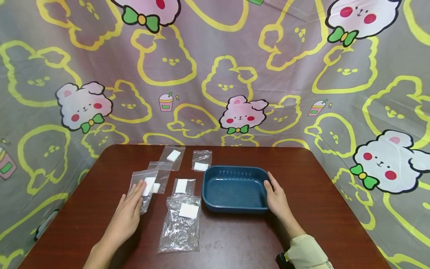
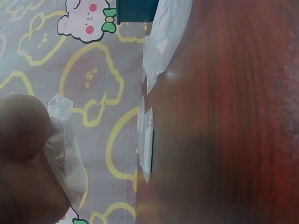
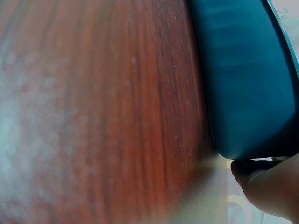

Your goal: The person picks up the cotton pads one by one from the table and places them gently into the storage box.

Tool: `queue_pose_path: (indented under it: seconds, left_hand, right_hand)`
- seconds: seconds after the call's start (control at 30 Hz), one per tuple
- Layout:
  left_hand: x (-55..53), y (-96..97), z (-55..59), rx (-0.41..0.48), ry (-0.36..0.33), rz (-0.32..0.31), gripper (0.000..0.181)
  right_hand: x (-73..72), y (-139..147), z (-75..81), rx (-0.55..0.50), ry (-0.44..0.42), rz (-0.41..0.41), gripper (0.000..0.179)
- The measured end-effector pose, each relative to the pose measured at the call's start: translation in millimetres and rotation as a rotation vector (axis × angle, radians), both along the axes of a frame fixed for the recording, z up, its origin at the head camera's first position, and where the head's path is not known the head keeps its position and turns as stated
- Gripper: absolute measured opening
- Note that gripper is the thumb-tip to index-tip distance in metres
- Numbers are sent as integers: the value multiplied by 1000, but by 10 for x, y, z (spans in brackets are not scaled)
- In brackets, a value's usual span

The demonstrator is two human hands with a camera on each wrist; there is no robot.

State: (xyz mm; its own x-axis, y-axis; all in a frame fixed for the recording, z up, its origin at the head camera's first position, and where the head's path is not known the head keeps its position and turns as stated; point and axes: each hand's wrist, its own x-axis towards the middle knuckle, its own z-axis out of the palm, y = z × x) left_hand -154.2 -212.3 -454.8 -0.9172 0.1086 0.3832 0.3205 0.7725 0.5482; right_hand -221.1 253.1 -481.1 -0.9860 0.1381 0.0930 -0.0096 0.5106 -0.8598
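Observation:
My left hand (image 1: 125, 215) holds a clear zip bag (image 1: 142, 208) with a white block in it, its fingers fairly straight along the bag. In the left wrist view that zip bag (image 2: 70, 154) hangs above the tabletop, beside the hand (image 2: 23, 149). My right hand (image 1: 278, 198) grips the right end of a dark blue plastic basin (image 1: 235, 208), thumb at the rim. Nothing lies inside the basin. The right wrist view shows the basin's side (image 3: 247, 84) close over the table, with part of the hand (image 3: 273, 189) at its corner.
Several more clear bags with white pieces lie left of the basin, among them a large crinkled bag (image 1: 179, 233) in front and a small bag (image 1: 201, 158) behind. The brown wooden table (image 1: 235, 243) ends at a cartoon-printed curtain (image 1: 198, 67).

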Motion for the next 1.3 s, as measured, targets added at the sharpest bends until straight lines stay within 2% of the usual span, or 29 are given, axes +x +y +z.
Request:
queue_pose_path:
  seconds: [0.37, 0.7, 1.03, 1.3]
  left_hand:
    - [-6, 70, 2, -16, -8, -4, 49]
    - [-76, 190, 11, -9, -6, -31, 50]
    - [-168, 427, 68, -13, -12, -89, 51]
    - [-270, 650, 106, -49, 25, -142, 50]
  right_hand:
    - [24, 14, -12, -4, -21, 8, 54]
    - [13, 16, -28, -7, -11, 2, 54]
    - [10, 8, -32, -10, 0, 1, 53]
    - [22, -22, 1, -10, 4, -5, 52]
